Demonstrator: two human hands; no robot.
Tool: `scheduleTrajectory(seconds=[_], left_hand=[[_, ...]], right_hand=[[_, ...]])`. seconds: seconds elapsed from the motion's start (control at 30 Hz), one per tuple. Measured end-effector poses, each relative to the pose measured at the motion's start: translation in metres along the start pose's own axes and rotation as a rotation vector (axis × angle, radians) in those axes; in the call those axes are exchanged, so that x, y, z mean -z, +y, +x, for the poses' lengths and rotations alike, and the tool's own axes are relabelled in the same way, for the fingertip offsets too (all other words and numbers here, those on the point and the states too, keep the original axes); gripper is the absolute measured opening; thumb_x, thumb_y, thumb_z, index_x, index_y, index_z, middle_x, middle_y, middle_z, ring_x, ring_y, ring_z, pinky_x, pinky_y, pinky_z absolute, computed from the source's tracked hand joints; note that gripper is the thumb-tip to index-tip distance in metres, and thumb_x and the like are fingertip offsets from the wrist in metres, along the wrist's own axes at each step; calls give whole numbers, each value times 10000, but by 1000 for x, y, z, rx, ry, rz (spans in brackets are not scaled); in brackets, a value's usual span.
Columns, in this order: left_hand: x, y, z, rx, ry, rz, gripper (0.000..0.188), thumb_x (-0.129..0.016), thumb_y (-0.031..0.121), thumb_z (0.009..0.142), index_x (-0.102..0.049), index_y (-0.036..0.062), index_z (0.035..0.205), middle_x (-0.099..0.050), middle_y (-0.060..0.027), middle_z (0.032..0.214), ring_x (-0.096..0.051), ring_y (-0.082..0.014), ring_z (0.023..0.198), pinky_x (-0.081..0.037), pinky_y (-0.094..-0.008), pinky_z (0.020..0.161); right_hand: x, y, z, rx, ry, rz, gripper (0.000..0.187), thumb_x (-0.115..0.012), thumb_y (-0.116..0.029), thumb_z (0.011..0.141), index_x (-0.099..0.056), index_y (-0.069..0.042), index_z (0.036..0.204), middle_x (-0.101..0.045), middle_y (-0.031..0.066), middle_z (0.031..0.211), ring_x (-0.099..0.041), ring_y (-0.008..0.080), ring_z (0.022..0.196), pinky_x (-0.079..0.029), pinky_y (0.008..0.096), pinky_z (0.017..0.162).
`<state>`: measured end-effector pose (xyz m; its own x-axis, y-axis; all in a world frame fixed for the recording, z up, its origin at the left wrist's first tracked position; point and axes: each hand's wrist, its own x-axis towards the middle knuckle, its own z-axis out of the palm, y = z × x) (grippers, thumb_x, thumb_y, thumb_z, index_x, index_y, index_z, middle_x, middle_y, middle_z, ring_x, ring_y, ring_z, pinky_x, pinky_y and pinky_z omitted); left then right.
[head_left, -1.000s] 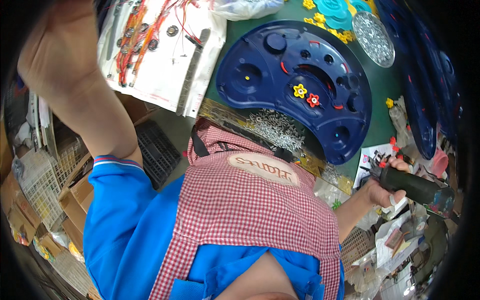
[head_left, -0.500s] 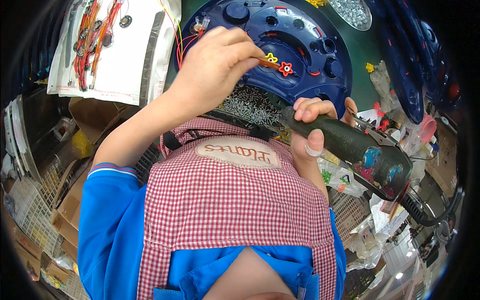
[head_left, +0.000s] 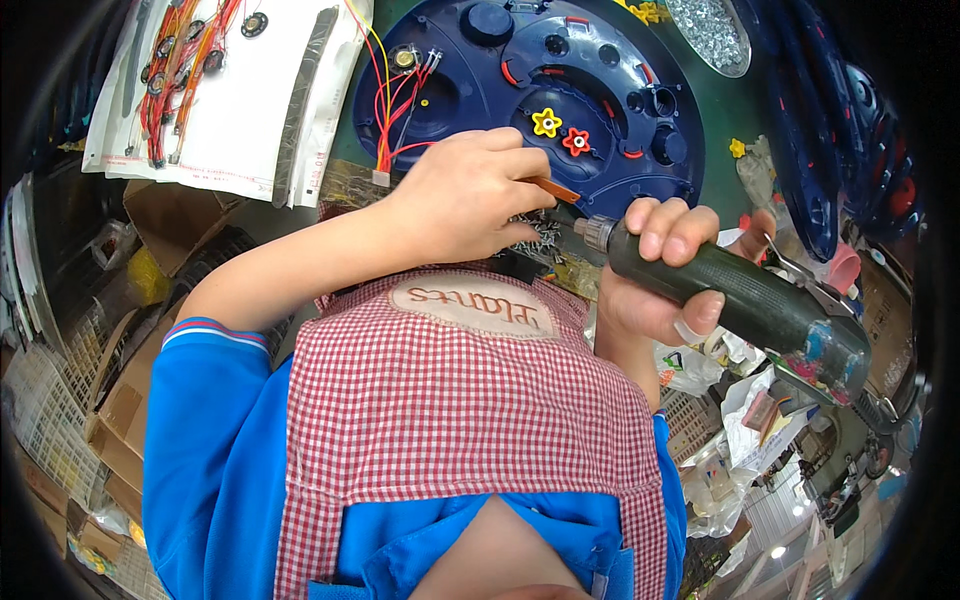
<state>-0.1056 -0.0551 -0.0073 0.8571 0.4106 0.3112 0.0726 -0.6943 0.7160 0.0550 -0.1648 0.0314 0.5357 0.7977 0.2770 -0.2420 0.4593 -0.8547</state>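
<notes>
My left hand [head_left: 465, 195] is closed on a slim, flat orange-brown tool [head_left: 560, 190]; its exact kind is unclear. Under the fingers lies a pile of small screws [head_left: 545, 238], largely hidden by the hand. My right hand [head_left: 665, 265] grips a dark power screwdriver [head_left: 750, 300], its tip pointing left toward the screws. A silver metal tool [head_left: 808, 285] shows behind those fingers. Beyond both hands rests a round blue plastic housing [head_left: 455, 45]. A yellow star-shaped piece [head_left: 546, 122] and a red one [head_left: 576, 141] sit inside it, side by side.
Red and yellow wires [head_left: 385, 120] with small bulbs cross the housing's left side. On a white bag [head_left: 240, 120] at far left lie wired speakers [head_left: 255, 24]. A dish of clear pieces [head_left: 710, 35] stands far right, near more blue housings [head_left: 800, 130]. Cardboard boxes [head_left: 185, 225] are at left.
My left hand has come down from the star pieces to the screws with the orange-brown tool. My right hand has shifted right with the screwdriver, whose tip now shows.
</notes>
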Motion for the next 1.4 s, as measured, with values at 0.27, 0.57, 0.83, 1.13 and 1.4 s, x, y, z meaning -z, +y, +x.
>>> scheduleTrajectory(seconds=[0.27, 0.57, 0.83, 1.13, 1.4], left_hand=[[-11, -8, 1, -79, 8, 125, 148, -778, 168, 665, -717, 99, 780, -608, 18, 815, -570, -178, 775, -494, -309, 677], [-8, -2, 20, -68, 11, 60, 141, -769, 167, 684, -690, 94, 775, -596, -3, 788, -593, -191, 749, -527, -314, 668], [-7, -9, 31, -62, -85, 78, 162, -776, 200, 704, -700, 92, 799, -613, -8, 803, -622, -196, 782, -534, -323, 679], [-7, 1, 37, 36, 9, 108, 267, -772, 197, 737, -653, 94, 953, -651, -34, 827, -652, -225, 807, -533, -342, 680], [-26, -32, 61, 99, 18, -2, 132, -730, 148, 800, -730, 70, 906, -674, -67, 856, -661, -262, 802, -535, -368, 676]], right_hand=[[-4, -2, 4, 46, -59, -27, 833, -710, -510, 826, -305, -217, 1492, -563, 17, 832, -540, 141, 715, -462, 367, 715], [2, -7, 14, 68, -68, -45, 825, -705, -505, 838, -301, -208, 1493, -563, 27, 845, -528, 148, 722, -456, 369, 717], [7, -8, 21, 103, -93, -14, 834, -702, -503, 848, -285, -189, 1499, -567, 36, 860, -539, 154, 739, -457, 374, 733], [5, -5, 26, 119, -51, -71, 827, -694, -481, 863, -264, -180, 1501, -584, 51, 861, -559, 172, 754, -472, 398, 753], [19, 1, 39, 189, 103, -261, 785, -709, -327, 874, -255, -114, 1477, -626, 86, 846, -604, 200, 753, -503, 418, 784]])
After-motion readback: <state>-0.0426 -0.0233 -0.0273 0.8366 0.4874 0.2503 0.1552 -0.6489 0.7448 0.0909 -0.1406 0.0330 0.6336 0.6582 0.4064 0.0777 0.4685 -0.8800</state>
